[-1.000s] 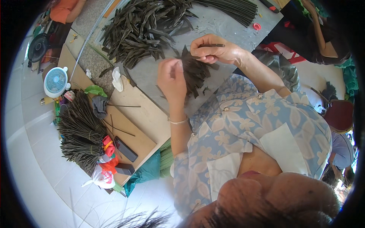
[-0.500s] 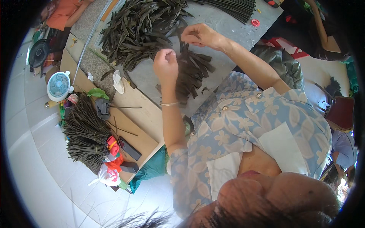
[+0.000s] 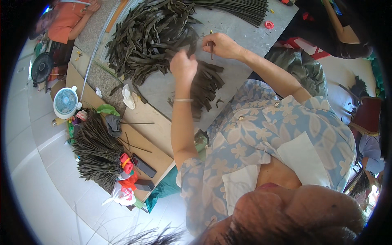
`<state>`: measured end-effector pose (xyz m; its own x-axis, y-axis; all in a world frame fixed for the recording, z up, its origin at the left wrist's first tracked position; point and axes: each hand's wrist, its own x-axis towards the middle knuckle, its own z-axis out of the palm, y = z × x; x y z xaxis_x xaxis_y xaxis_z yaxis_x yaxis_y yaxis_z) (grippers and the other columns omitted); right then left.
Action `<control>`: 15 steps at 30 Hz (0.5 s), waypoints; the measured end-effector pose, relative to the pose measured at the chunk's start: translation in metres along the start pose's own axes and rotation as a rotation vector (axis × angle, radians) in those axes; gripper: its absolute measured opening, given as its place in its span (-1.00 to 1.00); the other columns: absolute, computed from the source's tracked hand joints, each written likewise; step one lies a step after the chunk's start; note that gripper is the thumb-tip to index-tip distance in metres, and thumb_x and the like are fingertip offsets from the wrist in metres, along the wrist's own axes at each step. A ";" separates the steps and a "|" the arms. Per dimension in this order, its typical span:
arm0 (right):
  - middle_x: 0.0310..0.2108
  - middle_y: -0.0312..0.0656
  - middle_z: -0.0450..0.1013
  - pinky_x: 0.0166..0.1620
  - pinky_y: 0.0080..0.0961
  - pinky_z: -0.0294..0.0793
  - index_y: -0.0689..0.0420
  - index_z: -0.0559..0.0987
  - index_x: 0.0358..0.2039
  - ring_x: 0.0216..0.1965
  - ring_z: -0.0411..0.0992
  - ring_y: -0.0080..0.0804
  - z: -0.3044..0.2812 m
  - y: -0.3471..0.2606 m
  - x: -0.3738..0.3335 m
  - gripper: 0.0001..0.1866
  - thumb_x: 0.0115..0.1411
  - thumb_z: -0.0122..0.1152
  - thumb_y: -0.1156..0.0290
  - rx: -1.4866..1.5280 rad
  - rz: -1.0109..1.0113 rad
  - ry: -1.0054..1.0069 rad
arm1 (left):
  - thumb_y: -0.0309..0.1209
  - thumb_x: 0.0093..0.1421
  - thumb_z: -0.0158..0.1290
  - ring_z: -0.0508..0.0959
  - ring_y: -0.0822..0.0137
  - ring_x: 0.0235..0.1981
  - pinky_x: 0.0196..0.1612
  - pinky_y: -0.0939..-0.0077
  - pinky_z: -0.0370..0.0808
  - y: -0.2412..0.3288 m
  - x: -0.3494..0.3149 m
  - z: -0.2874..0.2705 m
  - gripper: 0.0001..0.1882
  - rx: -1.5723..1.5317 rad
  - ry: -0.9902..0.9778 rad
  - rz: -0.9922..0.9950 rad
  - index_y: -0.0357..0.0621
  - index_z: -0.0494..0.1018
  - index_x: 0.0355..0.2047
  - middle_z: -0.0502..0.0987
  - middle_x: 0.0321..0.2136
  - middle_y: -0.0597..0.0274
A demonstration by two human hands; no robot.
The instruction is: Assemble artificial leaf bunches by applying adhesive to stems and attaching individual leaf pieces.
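Observation:
My left hand [image 3: 183,68], with a bracelet at its wrist, is closed and slightly blurred over the dark leaf strips. What it pinches, if anything, is hidden. To its right, my right hand [image 3: 221,45] is closed on a thin dark strip-like piece [image 3: 212,51]; a small yellow tip shows above the fingers. A big heap of long dark leaf strips [image 3: 143,45] lies on the grey table beyond my left hand. Nearer my body, a fanned pile of shorter-looking strips [image 3: 208,83] spreads across the table.
A bundle of thin dark stalks [image 3: 241,10] and a red ring [image 3: 269,25] lie at the far right. At left are tied dark bundles [image 3: 98,151], a phone [image 3: 143,165], a white-blue fan [image 3: 65,103] and white tissue [image 3: 128,97]. A person in orange [image 3: 67,22] is at far left.
My left hand has turned and shifted slightly right and down. My right hand has moved a little right and down, and a thin dark piece now shows in it.

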<state>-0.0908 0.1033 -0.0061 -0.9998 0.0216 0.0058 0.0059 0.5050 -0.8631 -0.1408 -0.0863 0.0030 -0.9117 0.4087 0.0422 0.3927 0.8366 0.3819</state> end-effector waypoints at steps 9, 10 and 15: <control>-0.54 -0.27 0.49 -0.39 -0.55 0.40 0.23 0.59 -0.31 -0.50 0.40 -0.56 -0.011 -0.074 -0.033 -0.80 0.20 0.31 0.34 0.235 -0.174 -0.047 | -0.51 0.19 0.17 0.49 0.52 -0.50 -0.51 0.68 0.39 0.020 -0.045 -0.056 -0.86 -1.252 -0.007 -0.303 -0.25 0.49 -0.25 0.55 -0.41 0.31; -0.54 -0.27 0.49 -0.39 -0.55 0.40 0.23 0.59 -0.31 -0.50 0.40 -0.56 -0.011 -0.079 -0.036 -0.80 0.20 0.31 0.34 0.237 -0.176 -0.051 | -0.51 0.19 0.17 0.49 0.51 -0.49 -0.51 0.67 0.40 0.023 -0.049 -0.056 -0.83 -1.305 0.014 -0.311 -0.24 0.47 -0.22 0.55 -0.38 0.29; -0.54 -0.29 0.49 -0.39 -0.52 0.40 0.24 0.57 -0.35 -0.51 0.38 -0.58 -0.003 -0.077 -0.043 -0.85 0.18 0.28 0.42 0.251 -0.247 -0.052 | -0.46 0.29 0.07 0.52 0.42 -0.47 -0.50 0.61 0.43 0.027 -0.071 -0.059 -0.81 -1.551 -0.081 -0.264 -0.27 0.46 -0.12 0.55 -0.31 0.22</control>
<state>-0.0479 0.0660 0.0619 -0.9701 -0.1223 0.2098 -0.2354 0.2614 -0.9361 -0.0727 -0.1148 0.0650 -0.9033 0.3774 -0.2041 -0.3177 -0.2687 0.9093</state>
